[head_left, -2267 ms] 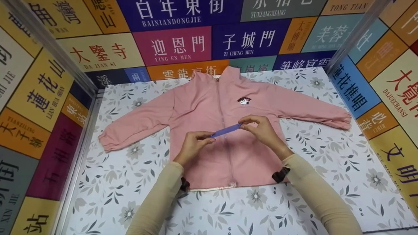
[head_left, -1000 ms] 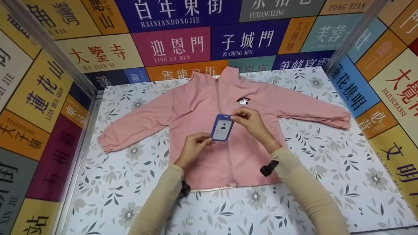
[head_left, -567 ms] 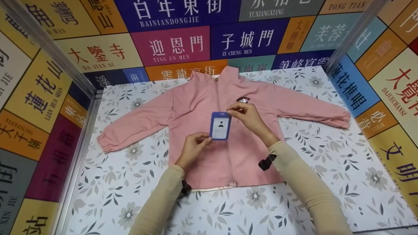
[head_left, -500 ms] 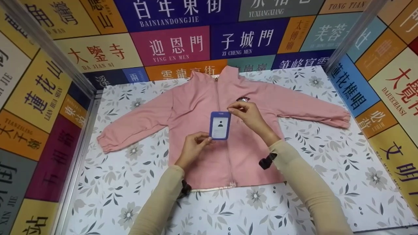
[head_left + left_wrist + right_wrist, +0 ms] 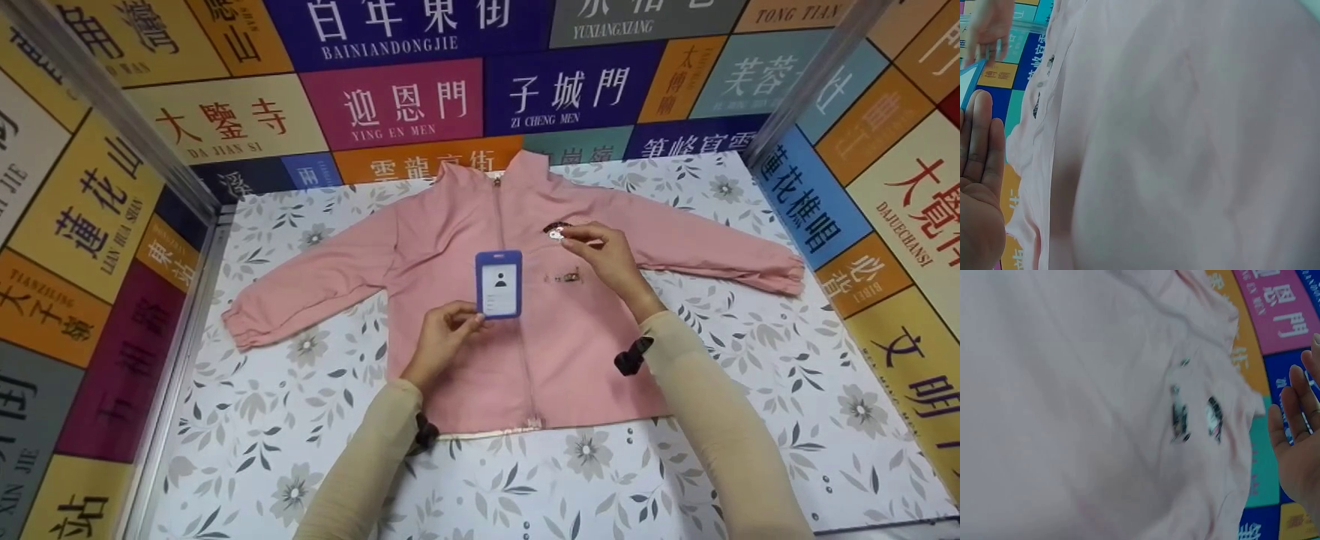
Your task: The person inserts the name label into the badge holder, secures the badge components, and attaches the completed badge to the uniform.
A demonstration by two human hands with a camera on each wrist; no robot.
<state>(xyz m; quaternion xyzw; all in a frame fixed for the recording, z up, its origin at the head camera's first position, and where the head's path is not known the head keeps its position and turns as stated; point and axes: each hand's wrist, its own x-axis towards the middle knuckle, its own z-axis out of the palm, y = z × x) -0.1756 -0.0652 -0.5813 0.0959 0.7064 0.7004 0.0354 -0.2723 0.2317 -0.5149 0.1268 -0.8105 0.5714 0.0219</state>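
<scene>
In the head view my left hand [image 5: 444, 337] pinches a blue ID badge holder [image 5: 499, 285] by its lower left corner. The holder stands upright, its white card with a dark figure icon facing me. A blue corner of the holder [image 5: 970, 81] also shows in the left wrist view. My right hand [image 5: 611, 259] is off the holder, over the chest of a pink zip-up jacket [image 5: 592, 352], its fingertips overlapping a small dark-and-white chest patch [image 5: 556, 231]. The right wrist view shows this hand [image 5: 1300, 433] with extended fingers. Below the patch sits a small printed design [image 5: 566, 277].
The jacket lies face up with both sleeves spread, a zipper [image 5: 527, 367] down its middle. Under it is a table surface [image 5: 757, 360] with a grey leaf and flower pattern. Colourful sign-printed panels [image 5: 405, 97] wall in the back and both sides.
The badge holder has turned from edge-on to face-on. My right hand has let go of its top corner and moved right and up toward the chest patch. My left hand keeps its hold.
</scene>
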